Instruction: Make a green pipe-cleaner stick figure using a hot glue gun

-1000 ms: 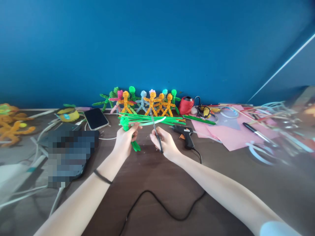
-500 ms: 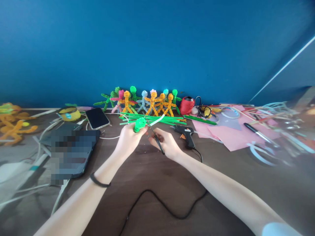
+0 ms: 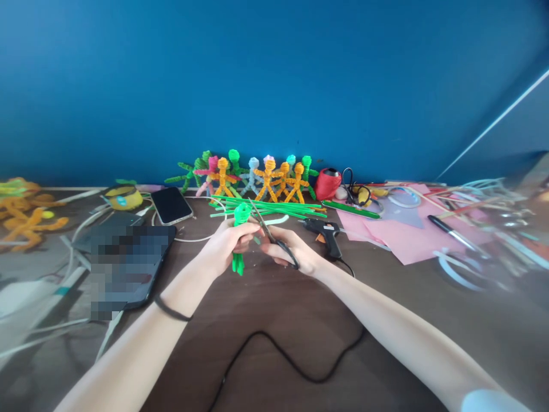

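Observation:
My left hand (image 3: 227,243) is closed around a bright green pipe-cleaner figure (image 3: 242,214); its coiled head shows above the fingers and its limbs hang below. In my right hand (image 3: 294,246) is a pair of scissors (image 3: 281,245), dark-handled, with the blades pointing up and away beside the figure. The fingertips of both hands are close together. Just beyond them, green pipe cleaners (image 3: 295,209) lie in a loose pile, with a short white strip (image 3: 277,220) on the near side.
Pipe-cleaner figures (image 3: 269,180) stand along the blue wall. A glue gun (image 3: 329,234) lies right of my hands, its black cord (image 3: 295,369) looping in front. Pink paper (image 3: 397,237) and a marker (image 3: 450,232) are further right. A phone (image 3: 171,205) and a tablet (image 3: 150,274) lie left.
The green figure has tipped so its limbs now show below my left hand. The white strip has dropped from near the blades to the table. My right hand has shifted slightly with the scissors.

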Action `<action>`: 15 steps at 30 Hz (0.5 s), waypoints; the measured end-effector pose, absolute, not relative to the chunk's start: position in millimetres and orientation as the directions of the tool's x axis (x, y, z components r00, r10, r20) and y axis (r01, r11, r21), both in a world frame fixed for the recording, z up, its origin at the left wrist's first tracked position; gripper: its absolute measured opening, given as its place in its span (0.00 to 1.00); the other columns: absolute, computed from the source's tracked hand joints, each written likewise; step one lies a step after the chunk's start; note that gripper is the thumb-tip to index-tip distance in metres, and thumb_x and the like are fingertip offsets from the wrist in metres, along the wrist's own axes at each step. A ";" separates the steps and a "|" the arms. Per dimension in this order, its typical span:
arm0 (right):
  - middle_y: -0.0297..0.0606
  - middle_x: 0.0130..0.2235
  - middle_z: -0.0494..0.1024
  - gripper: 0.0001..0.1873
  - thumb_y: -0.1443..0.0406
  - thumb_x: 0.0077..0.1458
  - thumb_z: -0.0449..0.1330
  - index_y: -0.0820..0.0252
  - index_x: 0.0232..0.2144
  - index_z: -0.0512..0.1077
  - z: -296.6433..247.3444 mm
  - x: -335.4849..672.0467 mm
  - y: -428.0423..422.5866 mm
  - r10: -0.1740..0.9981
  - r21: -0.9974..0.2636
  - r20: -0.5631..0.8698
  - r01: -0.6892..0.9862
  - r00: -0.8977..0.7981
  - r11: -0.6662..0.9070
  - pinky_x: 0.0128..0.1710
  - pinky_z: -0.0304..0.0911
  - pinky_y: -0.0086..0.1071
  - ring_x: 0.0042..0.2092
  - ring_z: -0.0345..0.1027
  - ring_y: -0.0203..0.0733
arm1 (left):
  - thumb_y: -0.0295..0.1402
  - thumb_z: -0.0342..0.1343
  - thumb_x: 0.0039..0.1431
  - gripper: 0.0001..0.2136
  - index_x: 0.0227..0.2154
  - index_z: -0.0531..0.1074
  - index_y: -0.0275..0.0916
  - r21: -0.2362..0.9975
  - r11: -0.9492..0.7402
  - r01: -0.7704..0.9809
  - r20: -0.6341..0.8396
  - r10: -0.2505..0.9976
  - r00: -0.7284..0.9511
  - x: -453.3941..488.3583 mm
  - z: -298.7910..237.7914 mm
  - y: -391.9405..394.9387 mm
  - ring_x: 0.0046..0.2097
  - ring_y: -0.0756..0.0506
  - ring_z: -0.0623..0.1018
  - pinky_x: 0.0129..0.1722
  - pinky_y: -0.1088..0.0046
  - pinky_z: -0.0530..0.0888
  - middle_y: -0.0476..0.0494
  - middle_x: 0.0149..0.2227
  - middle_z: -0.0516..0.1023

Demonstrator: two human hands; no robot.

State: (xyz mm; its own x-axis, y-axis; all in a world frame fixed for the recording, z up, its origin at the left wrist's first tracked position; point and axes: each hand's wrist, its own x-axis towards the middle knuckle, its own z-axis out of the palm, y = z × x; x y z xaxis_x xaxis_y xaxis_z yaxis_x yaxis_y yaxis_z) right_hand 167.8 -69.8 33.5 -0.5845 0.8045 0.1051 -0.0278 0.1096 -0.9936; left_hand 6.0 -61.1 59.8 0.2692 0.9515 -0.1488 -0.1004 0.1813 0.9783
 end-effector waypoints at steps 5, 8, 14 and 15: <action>0.25 0.21 0.56 0.14 0.57 0.48 0.58 0.61 0.27 0.61 30.8 167.6 -68.8 0.845 -0.994 0.091 0.010 -0.526 0.113 0.18 0.47 0.24 0.19 0.49 0.26 | 0.30 0.56 0.45 0.06 0.19 0.70 0.32 0.975 0.189 -0.114 -0.153 0.952 0.264 8.0 58.7 -60.9 0.13 0.60 0.51 0.15 0.81 0.46 0.59 0.12 0.51; 0.24 0.21 0.56 0.15 0.57 0.47 0.59 0.61 0.27 0.61 28.5 167.3 -67.0 0.842 -0.997 0.077 -0.034 -0.534 0.069 0.17 0.47 0.23 0.19 0.49 0.25 | 0.31 0.56 0.45 0.06 0.20 0.71 0.32 0.976 0.186 -0.111 -0.152 0.954 0.259 8.4 59.1 -61.3 0.14 0.60 0.50 0.15 0.81 0.46 0.58 0.13 0.52; 0.23 0.19 0.56 0.16 0.55 0.47 0.61 0.60 0.30 0.62 31.3 172.5 -60.5 0.817 -1.000 0.022 -0.007 -0.576 0.022 0.15 0.47 0.23 0.17 0.50 0.26 | 0.34 0.58 0.45 0.07 0.21 0.71 0.34 0.985 0.174 0.005 -0.170 0.954 0.246 3.6 60.8 -58.1 0.14 0.59 0.52 0.15 0.78 0.44 0.56 0.14 0.56; 0.23 0.19 0.57 0.17 0.54 0.47 0.61 0.60 0.30 0.62 33.0 174.6 -59.1 0.821 -1.000 -0.006 0.014 -0.572 0.003 0.15 0.46 0.22 0.17 0.51 0.26 | 0.34 0.59 0.45 0.08 0.22 0.72 0.34 0.986 0.166 0.036 -0.170 0.959 0.228 1.8 61.1 -56.8 0.14 0.59 0.52 0.16 0.78 0.43 0.55 0.14 0.59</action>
